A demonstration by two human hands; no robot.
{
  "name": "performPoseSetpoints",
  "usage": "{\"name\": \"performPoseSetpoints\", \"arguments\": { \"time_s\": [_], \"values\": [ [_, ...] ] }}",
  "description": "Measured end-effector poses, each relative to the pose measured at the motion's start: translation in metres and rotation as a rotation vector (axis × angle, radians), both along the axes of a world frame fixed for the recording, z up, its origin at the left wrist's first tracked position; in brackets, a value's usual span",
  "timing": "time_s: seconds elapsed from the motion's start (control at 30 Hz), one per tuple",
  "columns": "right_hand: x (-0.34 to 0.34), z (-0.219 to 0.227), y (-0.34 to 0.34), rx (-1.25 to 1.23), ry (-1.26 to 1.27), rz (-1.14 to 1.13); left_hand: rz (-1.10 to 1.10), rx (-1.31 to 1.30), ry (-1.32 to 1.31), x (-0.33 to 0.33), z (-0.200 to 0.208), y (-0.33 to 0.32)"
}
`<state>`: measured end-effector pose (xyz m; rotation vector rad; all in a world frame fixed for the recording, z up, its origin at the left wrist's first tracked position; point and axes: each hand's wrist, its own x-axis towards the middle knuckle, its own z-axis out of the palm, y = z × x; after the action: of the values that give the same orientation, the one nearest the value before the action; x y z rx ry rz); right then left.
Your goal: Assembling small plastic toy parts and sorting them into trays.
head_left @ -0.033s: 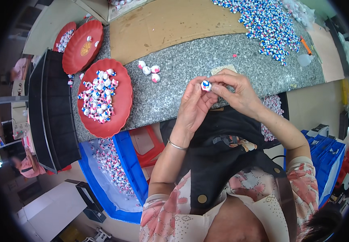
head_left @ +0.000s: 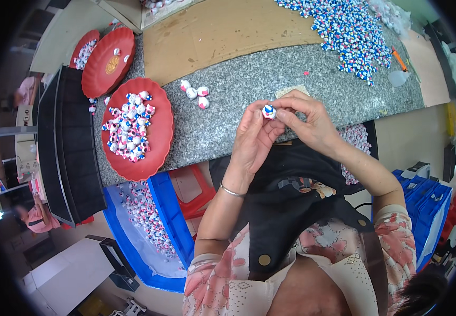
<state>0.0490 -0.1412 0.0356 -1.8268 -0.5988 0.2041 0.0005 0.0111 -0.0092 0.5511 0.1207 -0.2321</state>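
Between my two hands, just over the counter's near edge, is a small white figurine with blue and pink parts. My left hand pinches its left side, thumb and fingertips pressed to it. From the other side, the thumb and index finger of my right hand grip it too. Behind the fingers lies a pale flat block, partly covered by my right hand. A few loose white and pink pieces sit to the left on the counter, beside a red scalloped plate heaped with similar figurines.
Many small blue and white parts are piled at the far right, near an orange-handled tool. Brown cardboard covers the back of the grey speckled counter. A blue bin of pieces stands below left, beside a red stool.
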Motion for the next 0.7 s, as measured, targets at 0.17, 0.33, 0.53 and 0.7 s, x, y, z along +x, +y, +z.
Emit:
{"name": "performPoseSetpoints", "arguments": {
  "time_s": [0.17, 0.33, 0.53, 0.7],
  "values": [
    [-0.013, -0.014, 0.020, 0.114, -0.141, -0.235, 0.138, 0.040, -0.109, -0.005, 0.005, -0.015],
    [-0.010, 0.000, 0.025, 0.112, -0.094, -0.348, 0.200, 0.041, -0.208, -0.011, 0.002, -0.018],
    [0.018, 0.018, 0.013, -0.296, -0.191, -0.258, 0.141, 0.209, -0.377, -0.011, -0.006, -0.017],
    [0.023, 0.011, 0.005, -0.034, -0.043, -0.299, 0.059, 0.024, -0.296, -0.005, -0.003, -0.008]
  ]
}}
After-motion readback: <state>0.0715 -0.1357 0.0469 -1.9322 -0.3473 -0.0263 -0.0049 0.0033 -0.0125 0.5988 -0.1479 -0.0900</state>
